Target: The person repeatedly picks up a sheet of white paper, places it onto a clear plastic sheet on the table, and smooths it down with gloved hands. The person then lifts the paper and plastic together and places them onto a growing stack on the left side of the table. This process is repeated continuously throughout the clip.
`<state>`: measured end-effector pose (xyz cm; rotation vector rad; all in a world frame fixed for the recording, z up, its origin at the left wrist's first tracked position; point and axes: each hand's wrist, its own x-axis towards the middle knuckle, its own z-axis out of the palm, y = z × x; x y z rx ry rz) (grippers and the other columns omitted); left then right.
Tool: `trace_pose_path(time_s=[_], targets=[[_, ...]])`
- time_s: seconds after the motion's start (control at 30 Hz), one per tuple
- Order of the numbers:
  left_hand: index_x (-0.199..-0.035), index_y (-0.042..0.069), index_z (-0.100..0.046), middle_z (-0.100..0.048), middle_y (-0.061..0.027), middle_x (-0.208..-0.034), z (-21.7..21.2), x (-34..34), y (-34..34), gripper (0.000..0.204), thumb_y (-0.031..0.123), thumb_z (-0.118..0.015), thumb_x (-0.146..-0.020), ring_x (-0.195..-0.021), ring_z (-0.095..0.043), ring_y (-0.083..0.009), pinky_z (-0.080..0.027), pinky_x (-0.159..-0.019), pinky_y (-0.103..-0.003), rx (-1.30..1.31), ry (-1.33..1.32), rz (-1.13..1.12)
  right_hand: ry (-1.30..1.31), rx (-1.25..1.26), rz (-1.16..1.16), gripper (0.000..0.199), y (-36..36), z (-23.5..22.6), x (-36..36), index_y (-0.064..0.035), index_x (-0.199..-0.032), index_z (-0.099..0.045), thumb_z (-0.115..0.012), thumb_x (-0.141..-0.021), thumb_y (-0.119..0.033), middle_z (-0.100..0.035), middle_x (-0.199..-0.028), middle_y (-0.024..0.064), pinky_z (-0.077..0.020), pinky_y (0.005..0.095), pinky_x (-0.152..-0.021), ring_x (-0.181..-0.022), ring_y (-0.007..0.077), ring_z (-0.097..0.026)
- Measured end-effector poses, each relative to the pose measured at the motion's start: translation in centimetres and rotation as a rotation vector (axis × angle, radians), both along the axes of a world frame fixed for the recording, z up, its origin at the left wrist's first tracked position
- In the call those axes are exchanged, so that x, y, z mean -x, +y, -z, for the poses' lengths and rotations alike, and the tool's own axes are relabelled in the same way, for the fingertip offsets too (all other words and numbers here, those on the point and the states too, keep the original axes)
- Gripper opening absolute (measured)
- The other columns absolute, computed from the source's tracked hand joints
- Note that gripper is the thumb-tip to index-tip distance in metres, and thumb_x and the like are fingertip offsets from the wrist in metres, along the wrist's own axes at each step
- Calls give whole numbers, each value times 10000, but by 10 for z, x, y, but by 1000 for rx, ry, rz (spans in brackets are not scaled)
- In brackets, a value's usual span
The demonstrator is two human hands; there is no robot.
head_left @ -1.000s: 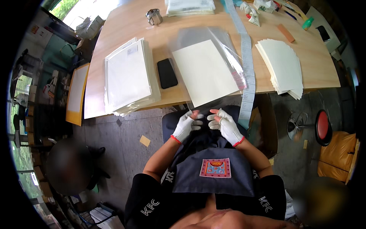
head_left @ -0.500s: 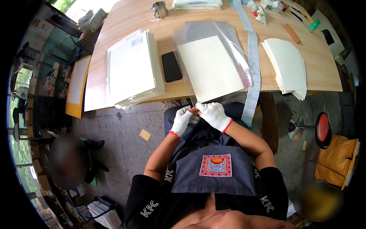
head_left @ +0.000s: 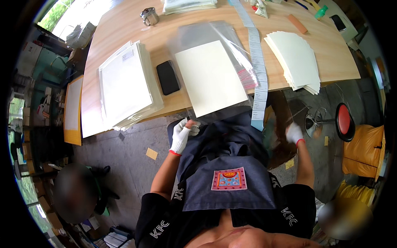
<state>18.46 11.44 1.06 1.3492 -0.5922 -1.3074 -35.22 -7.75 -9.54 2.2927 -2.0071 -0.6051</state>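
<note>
- Fingers (head_left: 185, 126) of the left hand (head_left: 180, 136), in a white glove, pinch a small pale scrap (head_left: 193, 128) just below the near edge of the surface (head_left: 124, 45); what the scrap is cannot be told.
- Right hand (head_left: 294, 133), also gloved, hangs out to the right beside the dark apron (head_left: 225, 165), blurred; whether its fingers are clenched or released cannot be told, and nothing shows in them.
- Straight ahead of the left hand, a cream sheet (head_left: 210, 76) in a clear sleeve overhangs the near edge, its long axis running away from the body and leaning slightly left; the left hand is clearly the nearer one to its overhanging corner.
- Just right of that sheet, a long strip of labels (head_left: 257, 70) runs along the same axis and droops over the edge between the two hands.
- A black phone (head_left: 168, 77) lies just left of the sheet, with a thick stack of sleeved sheets (head_left: 126, 84) beyond it, also overhanging.
- To the right, a stack of cream sheets (head_left: 295, 62) sits close to the near edge.
- Bare wood shows mainly between the piles and farther back, near a small metal cup (head_left: 149, 16).
</note>
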Motion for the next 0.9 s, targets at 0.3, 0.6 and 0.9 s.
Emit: trace_pose_path(time_s=[0.3, 0.6, 0.9], targets=[[-859, 73, -619, -624, -105, -1003, 13, 1, -15, 252, 21, -716, -632, -580, -570, -220, -464, -489, -310, 531, -1567, -126, -986, 89, -158, 309, 28, -133, -189, -92, -900, -582, -738, -661, -211, -629, -913, 96, -471, 402, -766, -870, 284, -603], [-799, 68, -631, -628, -74, -817, 8, 1, -12, 103, 78, -692, -717, -661, -570, -216, -458, -582, -304, 447, -1228, -151, -1204, 263, -690, 217, 2, -130, -273, -79, -669, -545, -743, -653, -167, -567, -712, 58, -443, 339, -606, -651, 206, -558], [-963, 87, -543, -574, 9, -841, 27, 24, -22, 152, 115, -628, -840, -720, -558, -107, -489, -634, -261, 168, 148, -616, -1324, 191, 90, 203, 14, -109, -301, -52, -728, -524, -693, -744, -163, -542, -587, 92, -425, 360, -545, -541, 251, -536]])
